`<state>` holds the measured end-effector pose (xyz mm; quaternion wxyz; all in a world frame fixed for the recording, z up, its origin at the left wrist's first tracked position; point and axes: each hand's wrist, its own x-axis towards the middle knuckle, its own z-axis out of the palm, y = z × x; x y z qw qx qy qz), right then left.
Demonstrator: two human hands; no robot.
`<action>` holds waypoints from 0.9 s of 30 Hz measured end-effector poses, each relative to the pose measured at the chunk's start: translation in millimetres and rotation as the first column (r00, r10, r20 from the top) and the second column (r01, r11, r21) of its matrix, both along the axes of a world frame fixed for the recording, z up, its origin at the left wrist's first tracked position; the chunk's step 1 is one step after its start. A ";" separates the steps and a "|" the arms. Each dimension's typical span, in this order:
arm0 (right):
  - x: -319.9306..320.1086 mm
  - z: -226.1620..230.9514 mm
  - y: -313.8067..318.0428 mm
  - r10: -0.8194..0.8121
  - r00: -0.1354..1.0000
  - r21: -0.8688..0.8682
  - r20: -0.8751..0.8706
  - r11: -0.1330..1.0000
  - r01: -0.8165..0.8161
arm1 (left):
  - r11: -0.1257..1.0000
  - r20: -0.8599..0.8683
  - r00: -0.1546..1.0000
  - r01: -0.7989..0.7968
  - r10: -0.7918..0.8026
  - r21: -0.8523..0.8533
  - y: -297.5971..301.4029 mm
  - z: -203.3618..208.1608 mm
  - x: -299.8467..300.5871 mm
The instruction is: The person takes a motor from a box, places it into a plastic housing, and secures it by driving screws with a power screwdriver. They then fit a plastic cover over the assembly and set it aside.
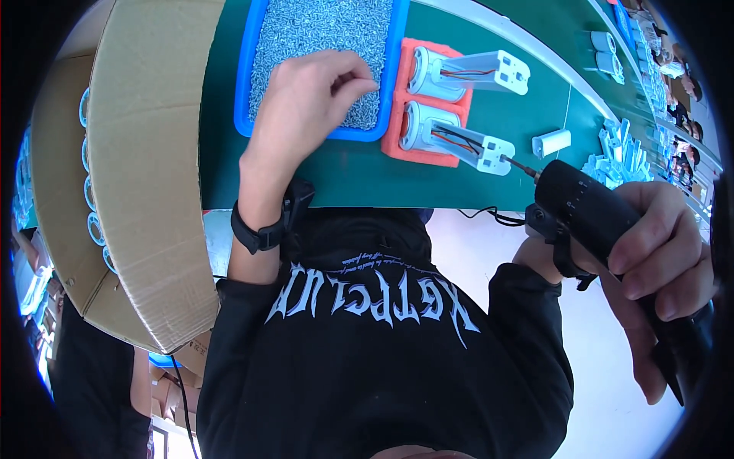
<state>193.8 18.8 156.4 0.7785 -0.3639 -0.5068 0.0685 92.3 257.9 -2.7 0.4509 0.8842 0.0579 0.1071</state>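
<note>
My left hand [313, 96] is over a blue tray [359, 135] full of small silver screws [321, 30]. Its thumb and forefinger are pinched together; whatever they may hold is too small to make out. My right hand [661, 252] is wrapped around a black electric screwdriver [585, 203]. The screwdriver's thin bit reaches the end plate of the nearer white plastic housing [436, 128], which has red and black wires along its arm. A second white housing [440, 74] lies beyond it. Both rest in a red foam holder [393, 134].
A tall cardboard box [153, 153] with white rings inside stands at the left. On the green table [344, 180], a loose white piece [550, 143] and a pile of white plastic parts [621, 157] lie at the right. A cable [493, 216] hangs near the table edge. Other people are at the far right.
</note>
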 end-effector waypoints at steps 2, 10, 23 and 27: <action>0.5 -1.5 0.7 0.001 1.000 -0.001 -0.002 1.000 -0.001 | 0.979 0.077 0.997 0.020 -0.005 -0.203 -12.3 6.0 0.8; 3.7 -6.3 7.9 -0.009 1.000 -0.021 -0.010 1.000 0.008 | 0.866 0.144 0.989 0.080 -0.010 -0.494 -60.6 -13.2 -0.4; 16.4 14.7 -11.7 -0.048 0.998 -0.014 -0.037 0.999 0.047 | 0.933 0.262 0.963 0.036 0.063 -0.359 -75.3 -16.2 -9.5; -4.7 18.7 4.4 -0.125 0.992 0.225 -0.031 0.966 0.128 | 0.955 0.458 0.882 0.028 0.115 -0.295 -76.9 -19.9 -10.7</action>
